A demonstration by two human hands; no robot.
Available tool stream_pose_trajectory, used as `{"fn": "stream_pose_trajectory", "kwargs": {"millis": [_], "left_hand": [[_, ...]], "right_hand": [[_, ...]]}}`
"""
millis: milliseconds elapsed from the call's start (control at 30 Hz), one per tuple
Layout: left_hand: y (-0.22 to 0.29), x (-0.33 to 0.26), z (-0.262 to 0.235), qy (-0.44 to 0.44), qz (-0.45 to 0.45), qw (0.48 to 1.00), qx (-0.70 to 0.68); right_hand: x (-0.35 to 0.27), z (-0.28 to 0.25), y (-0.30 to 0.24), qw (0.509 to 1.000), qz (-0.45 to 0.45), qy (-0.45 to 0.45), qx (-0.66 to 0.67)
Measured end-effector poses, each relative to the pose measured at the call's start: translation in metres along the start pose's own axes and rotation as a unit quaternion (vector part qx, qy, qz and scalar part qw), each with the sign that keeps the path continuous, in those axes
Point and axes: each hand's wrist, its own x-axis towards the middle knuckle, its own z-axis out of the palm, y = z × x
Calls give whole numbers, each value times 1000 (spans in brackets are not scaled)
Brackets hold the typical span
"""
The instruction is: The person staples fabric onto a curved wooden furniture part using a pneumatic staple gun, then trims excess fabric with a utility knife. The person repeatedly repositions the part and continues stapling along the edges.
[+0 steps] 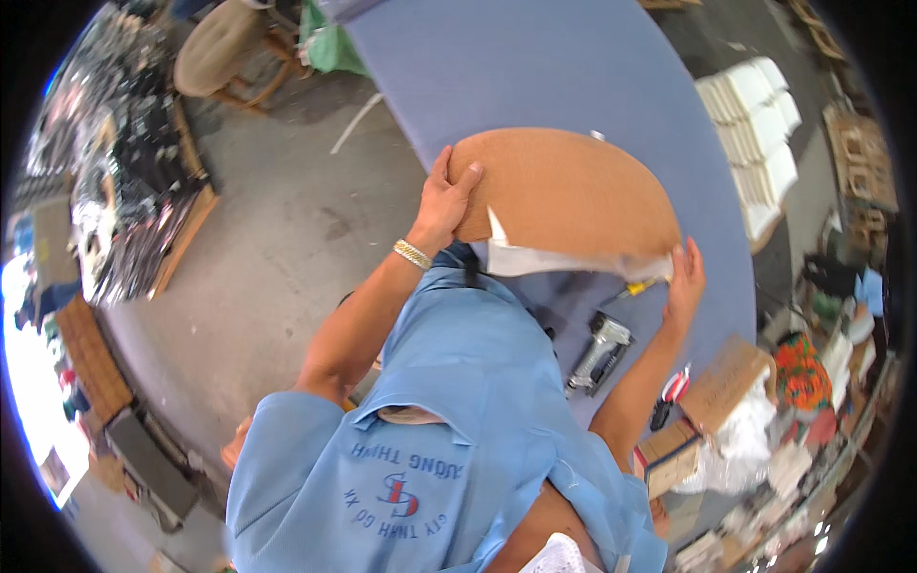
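A curved panel covered in orange-brown fabric (573,186), seemingly a chair seat or back pad, is held over a blue-covered table. White lining (535,260) hangs out along its near edge, with a pointed white flap near the left. My left hand (445,202) grips the panel's left end, thumb on top. At the right near corner my right hand (686,282) closes on the edge; part of its grip is hidden. A staple gun (602,351) lies on the table below the panel, and a yellow-handled tool (638,286) lies close to my right hand.
A red-and-black hand tool (671,396) and cardboard boxes (728,384) are by the table's right near side. Stacked white pads (755,134) stand beyond its right edge. A round stool (222,48) and a plastic-wrapped stack (124,172) are on the left.
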Motion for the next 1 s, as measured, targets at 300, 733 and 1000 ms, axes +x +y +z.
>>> {"fn": "stream_pose_trajectory", "kwargs": {"millis": [300, 733, 1000], "left_hand": [[-30, 0, 61, 26, 24, 997, -76], [-61, -5, 59, 65, -80, 986, -131], [-86, -2, 55, -46, -196, 957, -211]], "right_hand": [[-123, 88, -58, 943, 208, -253, 66], [-139, 155, -50, 970, 120, -211, -28], [-110, 168, -74, 967, 15, -198, -162]]}}
